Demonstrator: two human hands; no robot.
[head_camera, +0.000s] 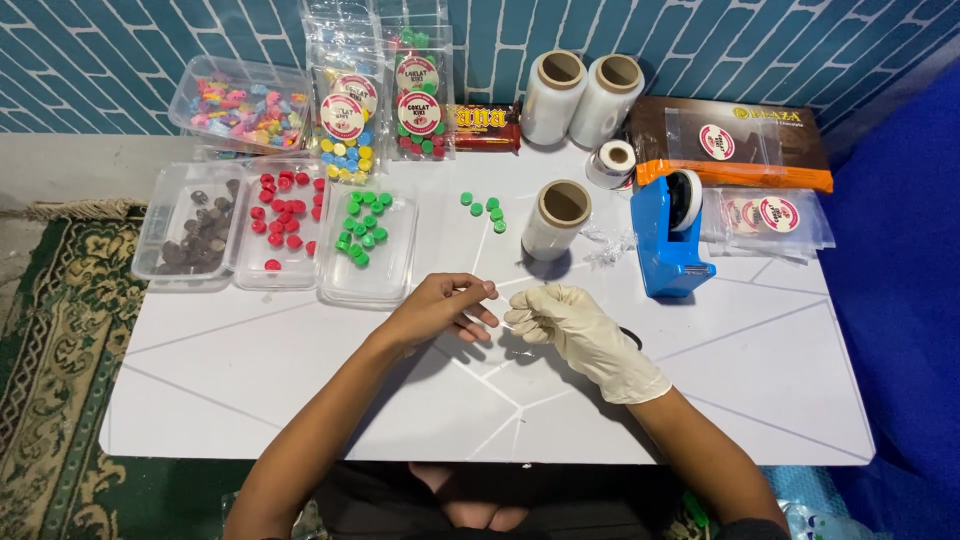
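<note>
1. You're pinching a thin clear film strip (500, 292) between bare left hand (440, 310) and gloved right hand (570, 325), just below the wrap roll (556, 218); both grips narrow.
2. Risk: film is clinging to the glove, creasing.
3. Loose green candies (484, 208) left of the roll are rolling if bumped.

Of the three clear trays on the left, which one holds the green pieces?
The rightmost tray, nearest the left hand. The middle tray holds red pieces and the leftmost tray holds dark brown ones.

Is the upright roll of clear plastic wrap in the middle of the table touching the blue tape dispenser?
Apart. The head view shows bare white tabletop between the upright roll of clear plastic wrap and the blue tape dispenser, with only a crumpled scrap of clear film lying there.
</note>
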